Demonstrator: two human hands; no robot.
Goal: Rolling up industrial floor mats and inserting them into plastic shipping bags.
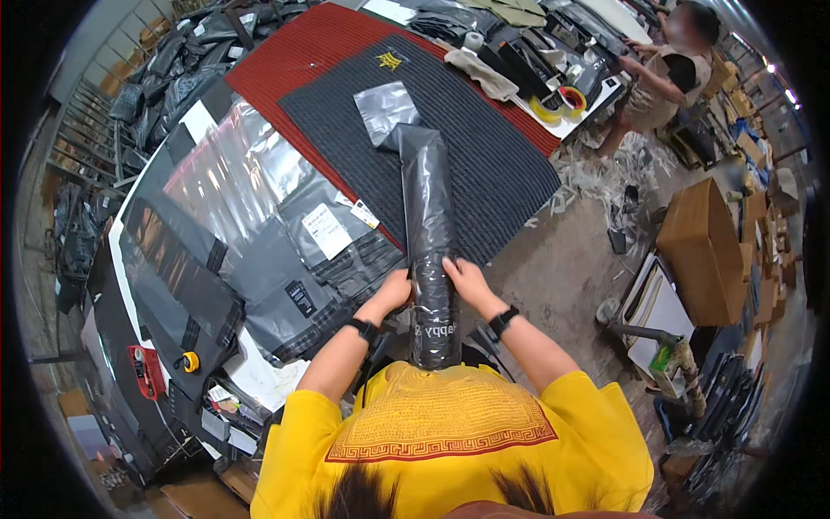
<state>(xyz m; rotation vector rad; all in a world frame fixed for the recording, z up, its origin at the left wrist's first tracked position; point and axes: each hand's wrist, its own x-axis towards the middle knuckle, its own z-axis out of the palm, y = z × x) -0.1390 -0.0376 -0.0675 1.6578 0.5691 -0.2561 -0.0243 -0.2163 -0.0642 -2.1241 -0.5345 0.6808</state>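
A long roll wrapped in shiny black plastic points away from my body, its near end close to my yellow shirt. My left hand is closed on the left side of the wrapping. On the right side, my right hand grips the same wrapping, thumb on top; the undersides of both hands are hidden. A silvery-grey plastic flap spreads out at the roll's far end. Beneath that end lies a dark grey ribbed mat with a yellow emblem, on top of a red ribbed mat.
Left on the table are clear plastic sleeves, stacked grey plastic bags, a yellow tape measure and a red device. Tape rolls sit at the far right, near another person. A cardboard box stands right.
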